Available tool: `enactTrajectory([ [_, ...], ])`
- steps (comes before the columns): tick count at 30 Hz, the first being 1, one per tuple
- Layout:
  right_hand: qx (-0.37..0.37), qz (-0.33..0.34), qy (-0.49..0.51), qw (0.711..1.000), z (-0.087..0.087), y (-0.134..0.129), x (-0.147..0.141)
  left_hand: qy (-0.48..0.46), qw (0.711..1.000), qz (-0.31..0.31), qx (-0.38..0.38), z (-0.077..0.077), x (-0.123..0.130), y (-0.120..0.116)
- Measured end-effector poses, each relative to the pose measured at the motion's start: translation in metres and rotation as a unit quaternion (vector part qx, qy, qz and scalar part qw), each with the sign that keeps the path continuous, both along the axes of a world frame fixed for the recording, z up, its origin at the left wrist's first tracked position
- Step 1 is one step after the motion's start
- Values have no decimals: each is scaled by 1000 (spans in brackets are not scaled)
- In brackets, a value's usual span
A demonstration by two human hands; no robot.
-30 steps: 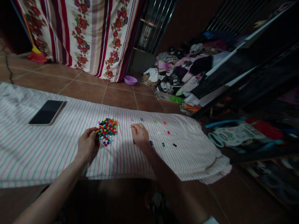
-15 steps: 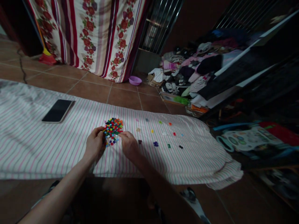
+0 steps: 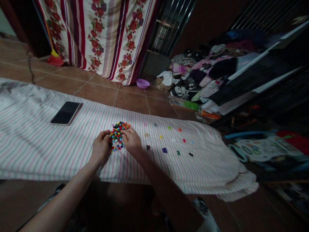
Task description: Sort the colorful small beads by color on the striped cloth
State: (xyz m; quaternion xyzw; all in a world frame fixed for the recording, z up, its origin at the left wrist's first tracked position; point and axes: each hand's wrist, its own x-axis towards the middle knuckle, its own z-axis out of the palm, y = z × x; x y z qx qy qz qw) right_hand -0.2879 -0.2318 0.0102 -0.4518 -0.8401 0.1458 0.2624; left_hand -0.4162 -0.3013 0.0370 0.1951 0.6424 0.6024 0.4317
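Note:
A heap of small, bead-like pieces (image 3: 117, 137) in many colours lies on the striped cloth. My left hand (image 3: 101, 143) rests against the heap's left edge, fingers curled with the thumb close to them; whatever is between them is hidden. From the right, my right hand (image 3: 132, 140) reaches over the heap, its thumb and fingertips pinched together among the pieces. Anything in that pinch is too small to make out. Right of it, small same-colour groups lie spaced in rows, among them a purple group (image 3: 164, 150), a dark green group (image 3: 178, 152) and a black group (image 3: 191, 154).
The striped cloth (image 3: 84, 151) covers a long, low surface. A phone (image 3: 66, 113) lies on its left part. Beyond are a purple basin (image 3: 143, 83), a broom (image 3: 55, 58) and a floral curtain (image 3: 109, 38). Clothes are piled (image 3: 193, 72) at the back right.
My right hand has moved up and further in over the heap. The left hand stays at the heap's left edge. The whole view has shifted slightly.

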Motion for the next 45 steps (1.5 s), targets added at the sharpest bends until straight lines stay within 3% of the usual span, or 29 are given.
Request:
enactTrajectory([
  [12, -56, -4, -146, 988, 29, 16, -25, -16, 1000, 8, 2, 12, 2, -1],
  [17, -47, 4, -173, 984, 34, 14, -27, -21, 1000, 6, 11, 9, 0, -1],
  [23, -36, 4, -138, 990, 30, 8, -23, 4, 1000, 2, 6, 9, 0, -1],
  [29, -19, -5, -41, 999, 19, 9, -19, 25, 1000, -1, -1, 8, -1, 0],
  [36, -53, 15, 38, 998, 2, 6, -16, 25, 999, -9, -23, 6, 0, -1],
  [41, -35, 4, 70, 997, 7, -1, -9, 34, 999, -11, -1, -4, -3, 0],
  [45, -31, -1, 77, 997, 12, -1, 4, 29, 1000, -5, -7, -2, -2, 0],
])
